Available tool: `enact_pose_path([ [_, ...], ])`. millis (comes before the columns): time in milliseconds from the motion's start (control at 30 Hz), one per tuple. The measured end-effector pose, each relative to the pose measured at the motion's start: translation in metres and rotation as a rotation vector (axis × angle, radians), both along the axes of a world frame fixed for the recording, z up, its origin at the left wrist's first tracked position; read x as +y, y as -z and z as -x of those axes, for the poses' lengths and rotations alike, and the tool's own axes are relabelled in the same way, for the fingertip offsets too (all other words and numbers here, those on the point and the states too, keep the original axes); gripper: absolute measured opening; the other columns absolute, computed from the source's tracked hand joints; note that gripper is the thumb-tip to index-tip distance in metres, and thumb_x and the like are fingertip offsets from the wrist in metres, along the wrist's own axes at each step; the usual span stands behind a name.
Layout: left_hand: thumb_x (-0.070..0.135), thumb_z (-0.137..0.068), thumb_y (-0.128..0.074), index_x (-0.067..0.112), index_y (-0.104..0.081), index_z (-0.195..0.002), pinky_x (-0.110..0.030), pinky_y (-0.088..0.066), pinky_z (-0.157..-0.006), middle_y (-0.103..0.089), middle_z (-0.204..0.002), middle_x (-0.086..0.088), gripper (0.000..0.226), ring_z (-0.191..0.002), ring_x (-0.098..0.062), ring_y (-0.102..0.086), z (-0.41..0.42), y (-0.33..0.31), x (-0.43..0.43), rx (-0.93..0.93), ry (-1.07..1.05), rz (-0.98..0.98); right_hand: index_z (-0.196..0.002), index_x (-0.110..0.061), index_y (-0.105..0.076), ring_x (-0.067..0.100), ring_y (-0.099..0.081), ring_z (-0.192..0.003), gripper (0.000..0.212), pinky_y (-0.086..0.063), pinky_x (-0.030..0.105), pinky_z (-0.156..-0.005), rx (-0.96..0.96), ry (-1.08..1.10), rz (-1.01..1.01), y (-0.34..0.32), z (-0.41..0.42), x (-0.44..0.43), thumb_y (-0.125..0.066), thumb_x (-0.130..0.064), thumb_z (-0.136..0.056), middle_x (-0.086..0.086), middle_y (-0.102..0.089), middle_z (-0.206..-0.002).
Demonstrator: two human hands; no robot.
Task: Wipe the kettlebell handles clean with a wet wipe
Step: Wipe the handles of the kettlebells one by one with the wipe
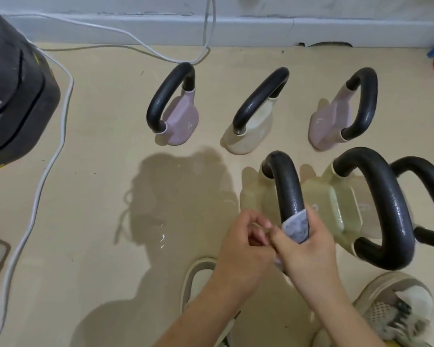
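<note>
Several kettlebells with black handles stand on the beige floor. My right hand [308, 249] grips the near end of the black handle [287, 184] of a pale yellow-green kettlebell [251, 196], with a greyish wet wipe [296, 227] wrapped round the handle under my fingers. My left hand [243, 244] sits just left of it, fingers curled, touching the right hand's thumb side; whether it pinches the wipe's edge is hidden. Behind stand a pink kettlebell [183, 118], a cream kettlebell [253, 131] and another pink kettlebell [328, 123].
Two more pale kettlebells [346, 206] with big black handles [391, 209] crowd the right. A white cable [48, 159] loops across the floor on the left beside a dark grey machine [13, 96]. My shoes [396, 311] are at the bottom. A white skirting board [236, 28] runs along the back.
</note>
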State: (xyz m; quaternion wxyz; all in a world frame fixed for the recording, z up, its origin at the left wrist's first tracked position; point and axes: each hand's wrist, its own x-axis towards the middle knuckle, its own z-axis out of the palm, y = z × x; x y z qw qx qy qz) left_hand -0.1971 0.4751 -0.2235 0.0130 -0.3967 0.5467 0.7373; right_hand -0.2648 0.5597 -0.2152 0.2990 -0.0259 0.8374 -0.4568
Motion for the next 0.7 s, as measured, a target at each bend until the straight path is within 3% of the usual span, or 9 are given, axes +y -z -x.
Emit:
enact_pose_path([
  [100, 0.003, -0.063, -0.050, 0.019, -0.057, -0.085, -0.019, -0.047, -0.063, -0.053, -0.065, 0.000, 0.028, -0.065, -0.012, -0.055, -0.003, 0.003, 0.001, 0.053, -0.022, 0.076, -0.070, -0.010, -0.045, 0.021, -0.044, -0.045, 0.036, -0.042, 0.031, -0.048, -0.436, 0.046, 0.227, -0.003, 0.022, 0.000, -0.081, -0.017, -0.071, 0.007, -0.045, -0.051],
  [167, 0.006, -0.062, -0.049, 0.022, -0.057, -0.078, -0.022, -0.046, -0.065, -0.051, -0.067, 0.004, 0.024, -0.066, -0.009, -0.052, -0.001, 0.002, 0.003, 0.100, -0.025, 0.041, -0.066, -0.011, -0.047, 0.019, -0.042, -0.046, 0.037, -0.040, 0.030, -0.050, -0.531, 0.035, 0.264, -0.008, 0.029, -0.007, -0.080, -0.026, -0.071, 0.006, -0.042, -0.050],
  [233, 0.009, -0.063, -0.051, 0.027, -0.057, -0.073, -0.026, -0.045, -0.068, -0.052, -0.070, 0.007, 0.021, -0.070, -0.009, -0.050, 0.005, 0.002, 0.002, 0.126, -0.047, 0.015, -0.090, -0.009, -0.056, 0.020, -0.055, -0.053, 0.034, -0.049, 0.033, -0.054, -0.383, 0.044, 0.164, -0.009, 0.030, -0.020, -0.074, -0.037, -0.080, 0.008, -0.056, -0.063],
  [267, 0.010, -0.066, -0.053, 0.025, -0.061, -0.079, -0.027, -0.046, -0.070, -0.056, -0.073, 0.006, 0.021, -0.073, -0.010, -0.053, 0.007, 0.000, -0.001, 0.146, -0.058, 0.012, -0.114, -0.013, -0.053, 0.021, -0.063, -0.064, 0.048, -0.055, 0.038, -0.062, -0.201, 0.009, 0.049, -0.008, 0.031, -0.027, -0.068, -0.045, -0.082, 0.009, -0.062, -0.078],
  [300, 0.010, -0.071, -0.054, 0.020, -0.065, -0.089, -0.025, -0.048, -0.071, -0.060, -0.076, 0.007, 0.023, -0.074, -0.009, -0.056, 0.010, -0.001, -0.003, 0.170, -0.063, 0.002, -0.133, -0.019, -0.040, 0.022, -0.064, -0.075, 0.062, -0.055, 0.043, -0.071, 0.003, -0.068, -0.096, -0.008, 0.033, -0.034, -0.060, -0.051, -0.084, 0.008, -0.062, -0.092],
  [367, 0.002, -0.086, -0.052, 0.009, -0.065, -0.107, -0.017, -0.047, -0.065, -0.064, -0.074, 0.010, 0.026, -0.067, -0.003, -0.057, 0.018, -0.004, -0.011, 0.208, -0.087, -0.081, -0.148, -0.030, -0.015, 0.021, -0.053, -0.085, 0.069, -0.048, 0.042, -0.077, 0.328, -0.280, -0.329, -0.013, 0.041, -0.052, -0.048, -0.051, -0.090, 0.001, -0.044, -0.109],
  [500, 0.002, -0.094, -0.050, 0.006, -0.065, -0.113, -0.029, -0.056, -0.083, -0.072, -0.095, -0.007, 0.024, -0.091, -0.019, -0.069, 0.035, 0.000, -0.028, 0.195, -0.187, -0.257, -0.142, -0.021, -0.024, 0.035, -0.048, -0.087, 0.053, -0.037, 0.039, -0.073, 0.424, -0.488, -0.591, -0.015, 0.075, -0.090, -0.042, -0.033, -0.094, 0.009, -0.037, -0.123],
  [633, -0.003, -0.094, -0.052, -0.002, -0.059, -0.117, -0.024, -0.055, -0.075, -0.067, -0.082, -0.006, 0.024, -0.075, -0.013, -0.067, 0.043, -0.003, -0.031, 0.238, -0.204, -0.410, -0.129, -0.017, -0.042, 0.037, -0.044, -0.110, 0.042, -0.034, 0.041, -0.079, 0.430, -0.756, -0.806, -0.008, 0.095, -0.117, -0.042, -0.019, -0.087, 0.012, -0.041, -0.123],
  [700, -0.001, -0.095, -0.052, -0.002, -0.057, -0.120, -0.022, -0.055, -0.074, -0.066, -0.073, 0.001, 0.025, -0.066, -0.007, -0.065, 0.042, -0.004, -0.031, 0.239, -0.186, -0.428, -0.129, -0.019, -0.046, 0.035, -0.044, -0.115, 0.040, -0.037, 0.040, -0.085, 0.400, -0.752, -0.765, -0.005, 0.100, -0.122, -0.043, -0.020, -0.089, 0.012, -0.044, -0.123],
])
